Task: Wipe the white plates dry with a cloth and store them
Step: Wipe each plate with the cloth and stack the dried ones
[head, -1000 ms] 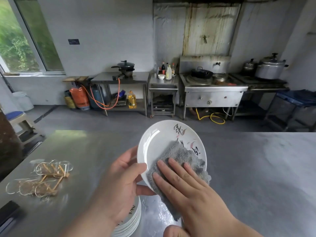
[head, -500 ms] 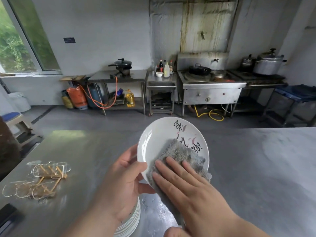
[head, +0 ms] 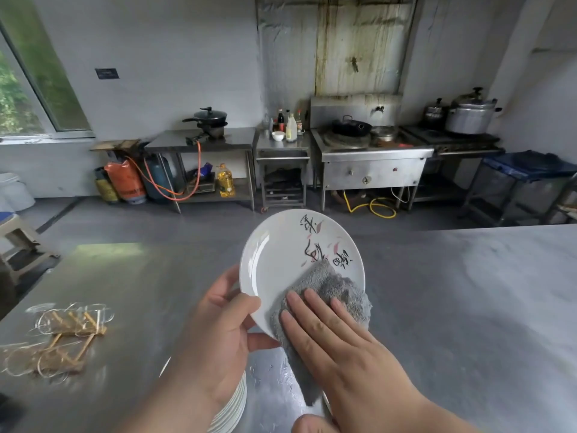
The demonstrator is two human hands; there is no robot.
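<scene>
One plate [head: 290, 254], white with dark brush marks and pink flecks on its upper right, is held tilted up above the near edge of the counter [head: 452, 307]. The left hand [head: 215, 342] clamps its lower left rim, with the thumb curled over the face and the fingers behind. The right hand [head: 337, 348] lies flat, its fingers straight and together, pressing a grey cloth [head: 337, 289] against the lower right of the face. The cloth's tail hangs down past the rim. This looks like the drying step, with the upper and left parts of the face bare of cloth at this moment. The next move probably calls for sweeping the cloth round those parts, then turning the plate to reach the back, while the left-hand grip stays firm on a rim that may be slick. Under the left wrist, at the near edge of the counter, stands a stack of plates [head: 232, 407]; whether these are dried or waiting cannot be told. Just right of the stack the counter top glistens wet. Toward the near left corner lies a wire rack [head: 59, 339] on a wooden frame, a likely place to store plates. Across the floor a stove [head: 368, 151] stands against the far wall.
</scene>
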